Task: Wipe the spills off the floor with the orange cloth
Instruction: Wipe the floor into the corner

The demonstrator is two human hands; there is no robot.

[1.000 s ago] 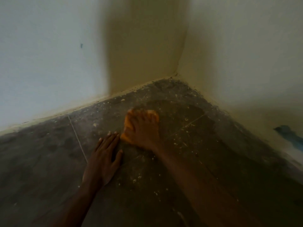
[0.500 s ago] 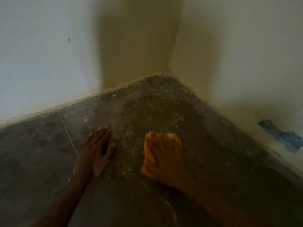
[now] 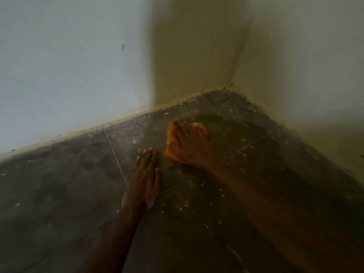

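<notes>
- Right hand (image 3: 188, 148) lies flat, fingers spread, pressing the orange cloth (image 3: 170, 135) onto the floor (image 3: 59, 194) near the corner.
- Left hand (image 3: 144, 180) rests palm-down, fingers straight, just beside the cloth.

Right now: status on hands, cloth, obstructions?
Left hand flat on floor. Right hand pressing cloth on wet patch. Specks scattered around; nothing blocking.
</notes>
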